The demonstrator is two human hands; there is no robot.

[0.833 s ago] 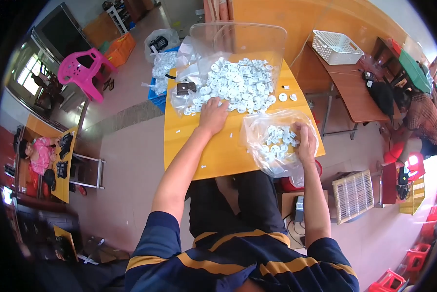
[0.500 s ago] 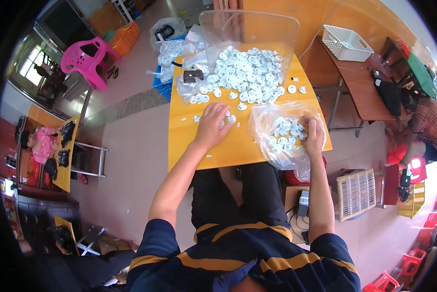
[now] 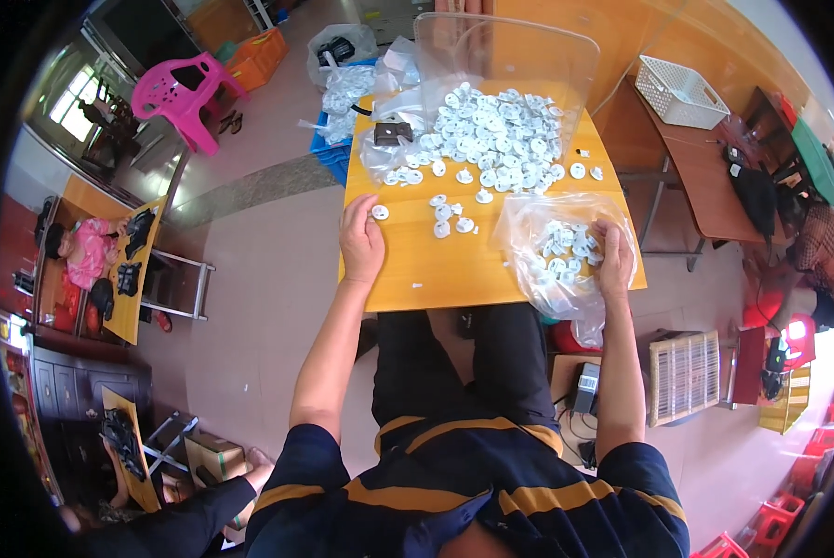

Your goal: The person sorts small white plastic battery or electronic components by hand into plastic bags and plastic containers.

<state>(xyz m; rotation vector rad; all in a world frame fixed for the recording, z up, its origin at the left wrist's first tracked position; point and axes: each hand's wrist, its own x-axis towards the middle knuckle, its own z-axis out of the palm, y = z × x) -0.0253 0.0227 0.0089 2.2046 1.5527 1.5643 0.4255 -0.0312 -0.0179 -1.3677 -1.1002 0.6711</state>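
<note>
At the left edge of the yellow table [image 3: 408,284], my left hand [image 3: 361,244] rests with its fingers stretched out. A round white plastic piece [image 3: 380,212] lies against its fingertips. My right hand [image 3: 614,260] grips the right side of a clear plastic bag [image 3: 519,244], which holds several white plastic pieces [image 3: 566,244]. Between my hands a small group of the same round pieces [image 3: 442,228] lies loose on the table. Farther back, a big heap of white pieces [image 3: 496,130] spills out of a clear plastic bin [image 3: 580,70] lying on its side.
A dark brown block-like object [image 3: 393,134] sits left of the heap. Behind the table's left side stands a blue crate [image 3: 331,160] with plastic bags. To the right are a brown table [image 3: 691,172] with a white basket [image 3: 682,93]. A pink chair [image 3: 180,98] stands at the far left.
My left hand has moved left, off the small group of pieces, to the table's left edge. My right hand stays on the bag. The whole view has shifted slightly.
</note>
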